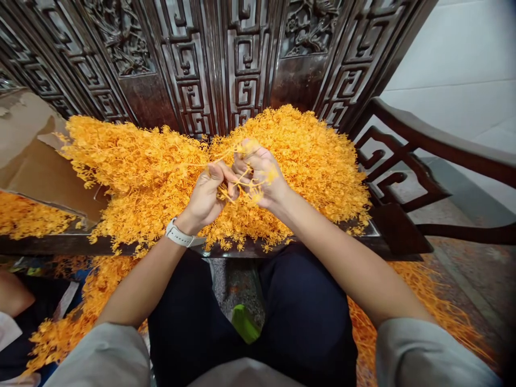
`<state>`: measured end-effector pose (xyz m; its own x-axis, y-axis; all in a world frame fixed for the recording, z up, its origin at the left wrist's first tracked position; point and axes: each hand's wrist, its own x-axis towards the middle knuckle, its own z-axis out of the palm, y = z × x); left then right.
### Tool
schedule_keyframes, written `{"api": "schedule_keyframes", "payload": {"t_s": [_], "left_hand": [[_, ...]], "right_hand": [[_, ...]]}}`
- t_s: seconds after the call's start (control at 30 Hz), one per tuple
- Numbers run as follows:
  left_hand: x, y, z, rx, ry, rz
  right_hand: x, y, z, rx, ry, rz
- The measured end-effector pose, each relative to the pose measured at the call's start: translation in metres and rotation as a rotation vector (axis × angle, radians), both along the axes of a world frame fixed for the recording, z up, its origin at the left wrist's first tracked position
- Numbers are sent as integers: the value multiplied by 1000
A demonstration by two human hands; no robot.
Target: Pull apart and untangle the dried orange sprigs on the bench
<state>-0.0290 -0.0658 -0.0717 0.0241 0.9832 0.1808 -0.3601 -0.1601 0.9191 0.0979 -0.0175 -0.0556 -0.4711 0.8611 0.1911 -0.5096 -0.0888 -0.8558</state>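
Note:
Both hands meet over a big heap of orange-yellow artificial flower sprigs [314, 161]. My left hand [205, 196], with a pale watch strap at the wrist, pinches the thin stems of a yellow sprig [242, 180]. Close beside it, my right hand [262, 169] has its fingers curled round the same sprig, whose small blossoms stick out around the fingers and are slightly blurred. Where exactly the right fingertips grip is partly hidden.
The heap lies on a dark carved wooden bench [226, 250] with a lattice back and an armrest [403, 156] at right. A torn cardboard box [36, 156] stands at left. More orange sprigs [435, 306] lie on the floor. Part of another person [16, 301] shows lower left.

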Motion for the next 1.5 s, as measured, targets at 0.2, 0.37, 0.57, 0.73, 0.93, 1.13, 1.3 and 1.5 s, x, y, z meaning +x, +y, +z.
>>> {"api": "schedule_keyframes", "payload": {"t_s": [0.2, 0.37, 0.57, 0.73, 0.93, 1.13, 1.3, 1.5], "left_hand": [[11, -9, 10, -17, -105, -86], [12, -15, 13, -93, -160, -103], [-11, 3, 7, 14, -53, 132], [-17, 12, -6, 111, 148, 265], [-14, 13, -14, 201, 299, 296], [-14, 8, -7, 123, 269, 199], [-5, -10, -5, 78, 160, -48], [-5, -17, -3, 0, 44, 33]], "right_hand": [[12, 8, 15, -61, 15, -49], [52, 41, 13, 60, -96, -309], [74, 93, -38, 165, -374, -694], [78, 93, -47, 383, -806, -874], [56, 38, -10, 510, -593, -288], [38, 21, -3, 432, -395, 3], [58, 43, 0, 192, -161, -266], [93, 90, -31, 134, -277, -610]]}}
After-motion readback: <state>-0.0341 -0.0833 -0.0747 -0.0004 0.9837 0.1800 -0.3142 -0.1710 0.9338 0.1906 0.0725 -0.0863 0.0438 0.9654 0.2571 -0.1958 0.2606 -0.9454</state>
